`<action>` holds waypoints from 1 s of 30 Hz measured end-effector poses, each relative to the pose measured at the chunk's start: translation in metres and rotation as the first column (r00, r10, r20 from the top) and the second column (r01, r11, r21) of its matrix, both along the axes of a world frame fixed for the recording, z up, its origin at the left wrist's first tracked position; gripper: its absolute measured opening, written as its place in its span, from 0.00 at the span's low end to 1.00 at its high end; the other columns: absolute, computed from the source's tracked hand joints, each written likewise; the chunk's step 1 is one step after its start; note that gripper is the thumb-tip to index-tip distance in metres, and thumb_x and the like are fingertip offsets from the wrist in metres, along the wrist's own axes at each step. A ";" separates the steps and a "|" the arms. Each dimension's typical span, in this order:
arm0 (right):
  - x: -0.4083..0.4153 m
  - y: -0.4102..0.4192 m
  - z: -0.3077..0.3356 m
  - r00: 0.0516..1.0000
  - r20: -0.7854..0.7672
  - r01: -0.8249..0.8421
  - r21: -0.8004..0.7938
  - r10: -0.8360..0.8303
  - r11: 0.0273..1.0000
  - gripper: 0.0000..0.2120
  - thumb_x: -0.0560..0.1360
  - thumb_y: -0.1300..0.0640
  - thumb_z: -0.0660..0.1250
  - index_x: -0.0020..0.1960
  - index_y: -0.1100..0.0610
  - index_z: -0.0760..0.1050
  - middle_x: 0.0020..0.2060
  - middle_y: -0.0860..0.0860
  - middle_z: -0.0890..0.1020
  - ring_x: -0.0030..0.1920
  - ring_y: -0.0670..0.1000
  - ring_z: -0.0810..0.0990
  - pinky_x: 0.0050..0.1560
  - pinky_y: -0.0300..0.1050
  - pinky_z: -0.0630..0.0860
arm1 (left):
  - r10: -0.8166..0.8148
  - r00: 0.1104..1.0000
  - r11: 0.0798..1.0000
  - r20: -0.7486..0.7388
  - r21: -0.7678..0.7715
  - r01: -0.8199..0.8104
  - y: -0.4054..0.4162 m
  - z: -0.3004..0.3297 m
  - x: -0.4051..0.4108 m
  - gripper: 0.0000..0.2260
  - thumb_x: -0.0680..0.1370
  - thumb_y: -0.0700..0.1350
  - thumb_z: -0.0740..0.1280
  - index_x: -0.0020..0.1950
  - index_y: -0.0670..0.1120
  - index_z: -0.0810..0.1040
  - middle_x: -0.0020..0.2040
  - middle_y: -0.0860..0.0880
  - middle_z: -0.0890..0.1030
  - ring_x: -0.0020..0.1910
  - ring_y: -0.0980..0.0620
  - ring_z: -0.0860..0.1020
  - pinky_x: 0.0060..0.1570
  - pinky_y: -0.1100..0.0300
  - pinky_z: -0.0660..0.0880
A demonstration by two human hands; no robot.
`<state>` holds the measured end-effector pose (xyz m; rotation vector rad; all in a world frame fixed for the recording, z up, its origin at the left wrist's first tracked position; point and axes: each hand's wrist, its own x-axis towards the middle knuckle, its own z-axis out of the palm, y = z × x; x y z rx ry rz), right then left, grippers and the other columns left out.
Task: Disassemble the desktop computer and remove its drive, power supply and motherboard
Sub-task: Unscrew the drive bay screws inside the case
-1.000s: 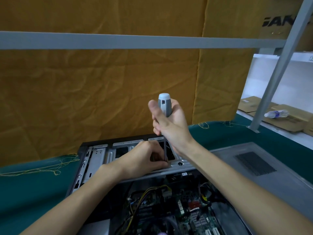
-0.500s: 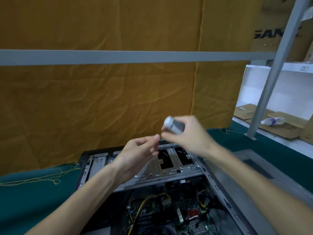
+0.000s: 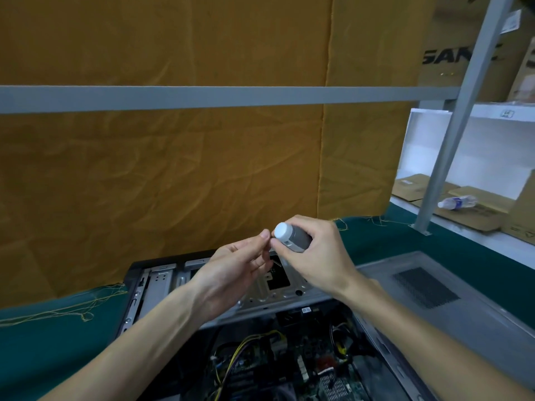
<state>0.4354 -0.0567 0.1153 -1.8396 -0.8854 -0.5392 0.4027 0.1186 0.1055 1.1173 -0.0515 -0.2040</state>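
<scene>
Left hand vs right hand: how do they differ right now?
The right hand grips the screwdriver by its grey handle, fingers curled round it; the left hand holds no tool. The left hand's fingertips are brought together beside the screwdriver's white cap; whether they pinch a screw is too small to tell. The right hand sits slightly higher. Both are raised above the metal drive cage of the open computer case, nearly touching.

Behind the hands: wrinkled ochre cloth backdrop (image 3: 173, 175), crossed by a grey horizontal rail (image 3: 202, 98). Below: green worktop (image 3: 43, 340), loose yellow threads (image 3: 66, 309) to the left. Far right: slanted grey post (image 3: 451, 140), flattened cardboard boxes (image 3: 474, 211), plastic bottle (image 3: 456, 202) lying on top.
</scene>
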 end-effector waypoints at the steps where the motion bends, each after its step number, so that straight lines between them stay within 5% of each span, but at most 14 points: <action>1: 0.002 -0.004 0.000 1.000 -0.020 -0.009 -0.015 0.009 1.000 0.07 0.75 0.55 0.75 0.40 0.52 0.80 0.33 0.43 0.79 0.32 0.44 0.74 0.33 0.36 0.69 | 0.027 0.998 0.994 0.060 0.103 -0.033 -0.001 0.000 0.002 0.12 0.73 0.54 0.74 0.45 0.46 0.88 0.41 0.53 0.81 0.41 0.58 0.79 0.53 0.62 0.77; 3: 0.013 -0.017 0.001 0.996 -0.085 0.028 -0.037 -0.031 0.999 0.09 0.75 0.51 0.74 0.38 0.52 0.80 0.29 0.46 0.78 0.29 0.44 0.71 0.29 0.41 0.67 | 0.066 0.938 0.831 0.340 0.502 -0.240 0.000 -0.004 0.011 0.14 0.77 0.58 0.71 0.47 0.48 0.87 0.43 0.56 0.84 0.44 0.60 0.80 0.50 0.64 0.75; 4: 0.023 -0.026 0.001 0.990 -0.113 0.082 -0.053 -0.088 0.995 0.11 0.75 0.49 0.74 0.37 0.53 0.79 0.28 0.49 0.77 0.28 0.44 0.69 0.29 0.41 0.66 | 0.013 0.857 0.627 0.515 0.663 -0.408 0.000 -0.008 0.017 0.12 0.79 0.58 0.69 0.49 0.51 0.86 0.46 0.56 0.84 0.47 0.62 0.80 0.50 0.65 0.74; 5: 0.036 -0.037 -0.001 0.977 -0.139 0.151 -0.085 -0.162 0.985 0.13 0.75 0.49 0.74 0.36 0.54 0.78 0.28 0.50 0.76 0.28 0.44 0.68 0.28 0.40 0.64 | -0.093 0.779 0.431 0.620 0.730 -0.530 0.000 -0.011 0.022 0.09 0.80 0.56 0.68 0.52 0.53 0.85 0.50 0.58 0.83 0.51 0.62 0.78 0.53 0.66 0.73; 7: 0.067 -0.061 -0.007 0.923 -0.214 0.272 -0.221 -0.318 0.937 0.15 0.75 0.52 0.74 0.34 0.57 0.76 0.26 0.48 0.76 0.26 0.43 0.69 0.29 0.38 0.65 | -0.244 0.756 0.240 0.607 0.794 -0.559 0.002 -0.017 0.029 0.10 0.81 0.53 0.67 0.60 0.54 0.82 0.59 0.57 0.78 0.60 0.59 0.73 0.62 0.62 0.70; 11: 0.132 -0.106 -0.045 0.730 -0.305 0.341 -0.613 -0.611 0.713 0.08 0.75 0.55 0.73 0.40 0.56 0.79 0.35 0.54 0.84 0.36 0.54 0.84 0.38 0.50 0.79 | -0.308 0.798 0.188 0.518 0.856 -0.482 0.011 -0.037 0.033 0.16 0.83 0.51 0.64 0.71 0.54 0.76 0.69 0.57 0.72 0.69 0.56 0.67 0.70 0.62 0.64; 15: 0.164 -0.129 -0.084 0.611 -0.207 0.326 -0.814 -0.764 0.481 0.06 0.75 0.55 0.70 0.48 0.56 0.76 0.41 0.52 0.80 0.41 0.54 0.81 0.42 0.49 0.78 | -0.315 0.782 0.177 0.538 0.843 -0.508 0.012 -0.042 0.033 0.16 0.83 0.50 0.64 0.71 0.56 0.75 0.70 0.59 0.70 0.70 0.58 0.65 0.70 0.64 0.63; 17: 0.172 -0.131 -0.096 0.590 -0.194 0.306 -0.844 -0.783 0.440 0.06 0.75 0.55 0.69 0.49 0.56 0.74 0.41 0.52 0.78 0.41 0.54 0.80 0.41 0.47 0.74 | -0.316 0.780 0.172 0.540 0.841 -0.513 0.012 -0.042 0.034 0.16 0.83 0.50 0.64 0.71 0.56 0.75 0.70 0.60 0.70 0.70 0.59 0.65 0.70 0.63 0.63; 25: 0.182 -0.133 -0.119 0.546 -0.277 0.255 -0.844 -0.791 0.471 0.06 0.74 0.55 0.69 0.49 0.56 0.75 0.42 0.53 0.79 0.43 0.56 0.80 0.46 0.50 0.78 | -0.326 0.779 0.167 0.535 0.844 -0.510 0.014 -0.042 0.036 0.15 0.83 0.50 0.65 0.70 0.56 0.75 0.69 0.61 0.70 0.68 0.60 0.65 0.69 0.63 0.63; 30: 0.171 -0.123 -0.101 0.583 -0.440 0.305 -0.660 -0.682 0.687 0.10 0.72 0.51 0.76 0.42 0.55 0.78 0.39 0.52 0.83 0.39 0.52 0.82 0.40 0.46 0.75 | -0.337 0.781 0.153 0.526 0.849 -0.505 0.014 -0.041 0.035 0.15 0.83 0.49 0.64 0.70 0.56 0.75 0.70 0.60 0.70 0.69 0.58 0.65 0.69 0.61 0.64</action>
